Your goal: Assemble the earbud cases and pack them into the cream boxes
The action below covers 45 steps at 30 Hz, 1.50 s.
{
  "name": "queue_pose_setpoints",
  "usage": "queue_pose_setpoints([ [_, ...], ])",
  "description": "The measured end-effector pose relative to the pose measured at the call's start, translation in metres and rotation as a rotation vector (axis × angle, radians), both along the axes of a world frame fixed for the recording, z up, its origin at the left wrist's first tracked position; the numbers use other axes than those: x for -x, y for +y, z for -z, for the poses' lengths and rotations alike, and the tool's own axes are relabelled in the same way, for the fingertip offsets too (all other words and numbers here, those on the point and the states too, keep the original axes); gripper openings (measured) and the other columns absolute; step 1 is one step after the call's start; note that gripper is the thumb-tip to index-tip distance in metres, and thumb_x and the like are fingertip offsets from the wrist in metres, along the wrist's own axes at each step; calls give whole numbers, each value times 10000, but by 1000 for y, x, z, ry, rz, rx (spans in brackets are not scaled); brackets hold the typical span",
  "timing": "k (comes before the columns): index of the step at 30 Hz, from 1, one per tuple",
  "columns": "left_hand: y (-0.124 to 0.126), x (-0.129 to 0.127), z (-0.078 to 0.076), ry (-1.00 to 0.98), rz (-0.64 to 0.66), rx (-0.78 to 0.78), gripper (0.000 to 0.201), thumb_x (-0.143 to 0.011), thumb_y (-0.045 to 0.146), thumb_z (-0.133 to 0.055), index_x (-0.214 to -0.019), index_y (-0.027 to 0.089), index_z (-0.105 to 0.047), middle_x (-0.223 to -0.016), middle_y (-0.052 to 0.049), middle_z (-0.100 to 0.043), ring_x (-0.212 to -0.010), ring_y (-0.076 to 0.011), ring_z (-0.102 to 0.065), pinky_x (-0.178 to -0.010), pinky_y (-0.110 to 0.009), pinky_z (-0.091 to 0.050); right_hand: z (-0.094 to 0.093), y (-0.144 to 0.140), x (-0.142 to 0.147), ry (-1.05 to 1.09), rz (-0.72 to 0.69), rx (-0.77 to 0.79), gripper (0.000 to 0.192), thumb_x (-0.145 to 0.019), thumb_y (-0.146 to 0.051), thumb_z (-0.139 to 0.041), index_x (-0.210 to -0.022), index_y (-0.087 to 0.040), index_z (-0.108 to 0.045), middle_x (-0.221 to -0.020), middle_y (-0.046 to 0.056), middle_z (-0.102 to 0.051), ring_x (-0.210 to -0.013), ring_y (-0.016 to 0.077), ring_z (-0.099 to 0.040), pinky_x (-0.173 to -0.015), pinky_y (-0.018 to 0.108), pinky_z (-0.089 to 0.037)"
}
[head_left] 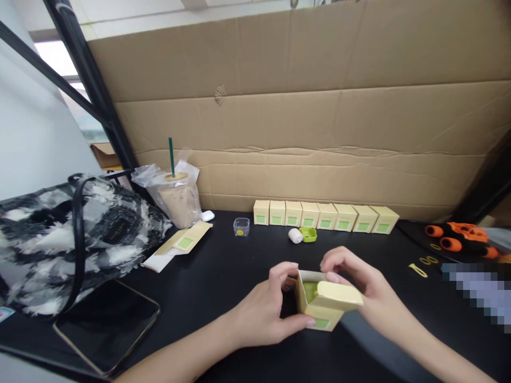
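Fingers of both hands clamp one small yellow box [324,303] at the near middle of the black table [223,276]. Left hand [265,311]: thumb under the box's near lower edge, fingers curled over its left wall. Right hand [365,290]: fingertips on the top rim, palm behind the raised lid flap. Box is open, tilted toward the camera; a green item sits inside.

Around: a row of eight closed yellow boxes [325,216] along the cardboard backing [303,122], each with a green label, touching side by side. Between that row and the hands lie one white earbud case [295,235] and one green case [308,234], just beside each other. One clear plastic cup [241,226] stands left of them. Nothing lies between the hands and the held box.

Far left: one patterned bag [59,239], one dark phone [107,324] flat near it, one iced drink in a plastic bag [178,197] with a green straw, one flattened box [186,239] on white paper. Far right: orange-handled tools [459,236], count unclear; yellow clips [423,266] near them.
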State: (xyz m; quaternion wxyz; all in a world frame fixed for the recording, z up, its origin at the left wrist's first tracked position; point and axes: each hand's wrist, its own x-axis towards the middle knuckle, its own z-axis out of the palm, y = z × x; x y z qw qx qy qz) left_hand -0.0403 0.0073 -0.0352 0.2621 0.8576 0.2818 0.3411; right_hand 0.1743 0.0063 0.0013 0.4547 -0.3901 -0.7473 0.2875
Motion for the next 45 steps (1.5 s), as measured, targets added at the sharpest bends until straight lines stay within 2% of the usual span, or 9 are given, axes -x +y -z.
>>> queue_pose_setpoints([
  [7, -2, -1, -8, 28, 10, 87, 681, -789, 276, -669, -1302, 271, -222, -1241, -91, -534, -1091, -239, -592, -946, -432, -490, 2, -2, -4, 90, -48, 118, 406, -943, -506, -385, -857, -232, -672, -873, 48, -688, -868, 230, -634, -765, 324, -499],
  [11, -2, -1, -11, 1, 27, 65, 671, -771, 225, -673, -1314, 252, -281, -1311, -104, -452, -1193, -238, -507, -1002, -407, -452, -2, -4, -12, -61, -209, -56, 551, -835, -698, -406, -1035, -260, -673, -1114, 90, -610, -1068, 296, -560, -898, 388, -468],
  [16, -2, -1, -11, -19, 18, 76, 680, -757, 230, -681, -1322, 234, -302, -1364, -133, -395, -1276, -271, -416, -1037, -442, -416, -13, -7, -15, -196, -91, -248, 283, -780, -451, -664, -994, -271, -623, -933, 46, -590, -852, 222, -601, -753, 329, -512],
  [19, -2, -1, -13, 10, 41, 124, 594, -789, 226, -642, -1302, 236, -344, -1313, -108, -471, -1197, -238, -495, -1011, -419, -438, -12, -7, -11, -226, -43, -164, 139, -841, -311, -607, -974, -271, -607, -861, 18, -664, -778, 196, -640, -691, 302, -526],
  [25, -3, -1, -18, 11, 46, 162, 487, -783, 209, -638, -1225, 207, -435, -1224, -98, -544, -1097, -228, -557, -965, -390, -465, -2, -3, -2, -86, 40, -54, 171, -880, -353, -559, -1005, -253, -620, -972, 47, -678, -925, 221, -645, -806, 343, -528],
  [28, -3, -1, -17, 26, 37, 187, 540, -771, 220, -656, -1246, 195, -400, -1221, -110, -546, -1093, -231, -562, -965, -400, -465, -1, 1, 0, -57, 5, 18, 188, -884, -387, -555, -903, -229, -655, -946, 55, -666, -939, 226, -624, -836, 361, -500],
  [33, -3, -1, -11, -21, 14, 216, 647, -787, 238, -650, -1292, 193, -247, -1256, -144, -526, -1155, -240, -539, -999, -440, -444, 2, 6, 2, 68, -46, 288, 300, -845, -482, -584, -868, -195, -668, -783, 36, -676, -734, 195, -627, -665, 317, -504],
  [40, -2, -2, -9, -30, 23, 214, 684, -772, 233, -667, -1309, 213, -244, -1266, -142, -528, -1160, -250, -541, -1000, -452, -444, 4, 8, 3, 110, -56, 245, 318, -821, -496, -610, -825, -191, -701, -835, 49, -658, -775, 202, -618, -673, 318, -494],
  [45, -2, -2, -11, -18, 15, 219, 741, -774, 241, -659, -1361, 203, -208, -1286, -151, -523, -1170, -251, -536, -1010, -455, -433, 6, 7, 4, 155, -58, 368, 317, -804, -494, -632, -864, -193, -709, -793, 34, -682, -741, 194, -636, -672, 311, -502],
])
